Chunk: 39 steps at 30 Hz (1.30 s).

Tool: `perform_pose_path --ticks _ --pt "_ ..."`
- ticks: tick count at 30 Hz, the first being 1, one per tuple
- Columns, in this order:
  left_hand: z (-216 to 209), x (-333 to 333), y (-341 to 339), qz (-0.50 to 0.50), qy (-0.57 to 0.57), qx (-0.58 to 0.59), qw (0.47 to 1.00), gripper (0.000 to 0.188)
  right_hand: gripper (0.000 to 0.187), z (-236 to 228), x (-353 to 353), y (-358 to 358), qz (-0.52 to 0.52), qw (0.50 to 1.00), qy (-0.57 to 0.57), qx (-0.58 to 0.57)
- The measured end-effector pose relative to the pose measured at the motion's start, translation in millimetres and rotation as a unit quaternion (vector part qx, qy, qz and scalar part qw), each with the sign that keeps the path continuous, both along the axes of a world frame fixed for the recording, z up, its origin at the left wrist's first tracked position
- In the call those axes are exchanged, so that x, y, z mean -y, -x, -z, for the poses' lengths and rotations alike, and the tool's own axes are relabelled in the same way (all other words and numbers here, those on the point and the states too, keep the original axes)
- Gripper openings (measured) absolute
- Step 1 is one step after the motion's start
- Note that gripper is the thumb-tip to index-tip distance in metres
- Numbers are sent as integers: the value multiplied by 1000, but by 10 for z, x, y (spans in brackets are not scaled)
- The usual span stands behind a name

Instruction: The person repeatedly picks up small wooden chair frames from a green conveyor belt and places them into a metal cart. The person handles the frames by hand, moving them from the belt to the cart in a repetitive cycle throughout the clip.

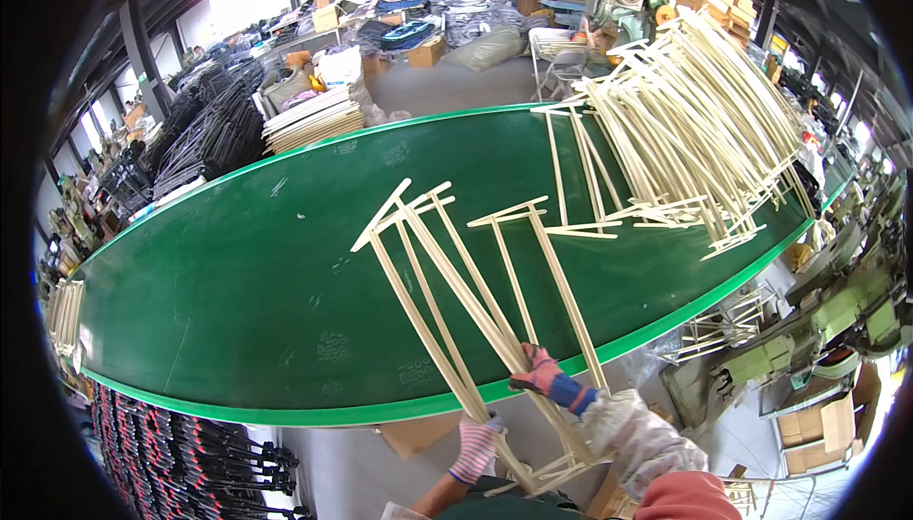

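Observation:
Several cream-coloured frames of slim bars with short crosspieces (460, 284) slant over the near edge of a green conveyor belt (238, 301). My left hand (475, 446), in a pink-and-white striped glove, is closed round the left-hand bars near their lower ends. Higher up, my right hand (540, 373), in a pink and dark blue glove, is wrapped round the middle bars. Just right of that hand, another cream frame (563, 292) leans across the belt's edge. The lower ends of the bars reach down toward my body. Whether the bars are wood or painted metal I cannot tell.
A large heap of similar frames (694, 121) covers the belt's right end. A small bundle (67, 316) lies at its far left end. Racked black-and-red parts (181, 458) stand below left, green machines (818, 311) at right, and cream bars (314, 121) beyond the far edge.

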State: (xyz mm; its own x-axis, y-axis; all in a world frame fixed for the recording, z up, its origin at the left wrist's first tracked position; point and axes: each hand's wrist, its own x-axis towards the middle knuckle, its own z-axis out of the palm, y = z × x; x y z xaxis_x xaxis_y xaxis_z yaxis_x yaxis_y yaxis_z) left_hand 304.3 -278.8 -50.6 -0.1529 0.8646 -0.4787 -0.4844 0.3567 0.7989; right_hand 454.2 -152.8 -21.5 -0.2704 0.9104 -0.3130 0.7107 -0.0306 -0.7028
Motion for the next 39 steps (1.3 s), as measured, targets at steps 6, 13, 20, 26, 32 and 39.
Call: perform_pose_path --ticks 6,13,20,26,32,39 --pt "-97 14 -864 87 -63 -84 991 27 92 -450 191 -960 49 977 -40 -203" --pt "-149 -488 -910 235 -129 -605 749 57 87 -17 -3 -1438 90 990 -93 -54" --pt "9 -1390 -956 116 32 43 992 59 103 264 -412 -1453 189 977 -3 -98" --pt "28 -1346 -1054 76 -28 111 991 56 108 224 -1145 -1197 124 961 187 -162" --pt "48 -1255 -675 230 -87 60 967 37 110 -114 -447 -903 174 984 42 12" --pt "-140 -884 -621 224 90 229 943 54 88 -589 362 -846 109 987 -112 48"
